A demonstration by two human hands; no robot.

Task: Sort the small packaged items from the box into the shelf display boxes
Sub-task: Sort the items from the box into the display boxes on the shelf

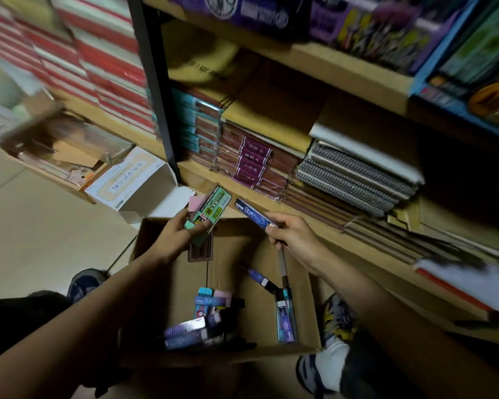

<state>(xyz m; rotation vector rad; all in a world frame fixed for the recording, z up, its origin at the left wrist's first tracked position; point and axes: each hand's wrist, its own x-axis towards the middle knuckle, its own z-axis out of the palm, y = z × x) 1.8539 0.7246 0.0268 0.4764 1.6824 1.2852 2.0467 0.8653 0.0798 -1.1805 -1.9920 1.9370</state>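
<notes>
A loose cluster of purple and teal packs (202, 318) lies on the floor of the cardboard box (236, 254), lower centre, with a few slim ones near its right wall. Above the box's far edge, the left hand (173, 234) grips a small stack topped by a green-labelled pack (213, 207). Just beside it, the right hand (293, 237) pinches a slim blue pack (252, 213). An open white display box (144, 185) stands left of centre, by the shelf (357, 249) of notebooks (352, 180). Its contents are hidden. The sorting looks partway done, with many packs left.
</notes>
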